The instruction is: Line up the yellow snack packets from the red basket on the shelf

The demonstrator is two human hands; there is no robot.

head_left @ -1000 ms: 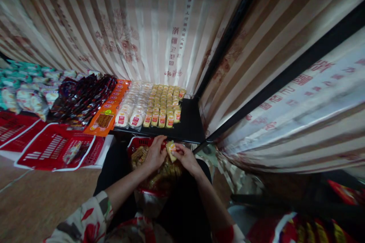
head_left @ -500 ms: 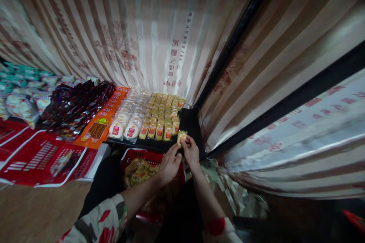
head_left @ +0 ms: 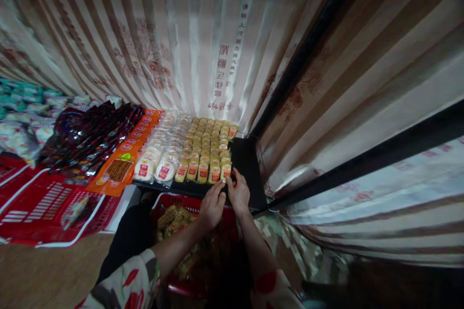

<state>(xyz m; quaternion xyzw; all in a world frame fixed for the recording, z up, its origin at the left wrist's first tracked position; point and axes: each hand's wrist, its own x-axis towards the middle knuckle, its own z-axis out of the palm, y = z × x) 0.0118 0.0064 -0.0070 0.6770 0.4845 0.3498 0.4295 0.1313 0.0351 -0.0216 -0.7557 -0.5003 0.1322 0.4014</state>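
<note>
A small yellow snack packet [head_left: 225, 171] with a red-and-white label stands at the front right end of the rows of like packets [head_left: 205, 142]. My right hand [head_left: 238, 192] is at its lower right edge, thumb and fingertips closed against it. Just left of that, my left hand [head_left: 212, 203] reaches up with its fingers extended, fingertips close to the bottom of the front packets. Whether they touch is unclear. Below my hands, a red basket [head_left: 157, 201] between my legs holds a heap of loose yellow packets [head_left: 177, 222].
Left of the rows lie round white packaged cakes [head_left: 165, 169], an orange snack bag [head_left: 116, 174], dark shiny packets [head_left: 90, 130] and white-and-green bags [head_left: 21, 101]. The black tabletop [head_left: 248, 159] shows at right. A pleated curtain [head_left: 195, 34] and dark poles [head_left: 308, 34] stand behind.
The yellow packet, held up in my right hand before, is now down at the front end of the rightmost row. Both hands have moved slightly with it.
</note>
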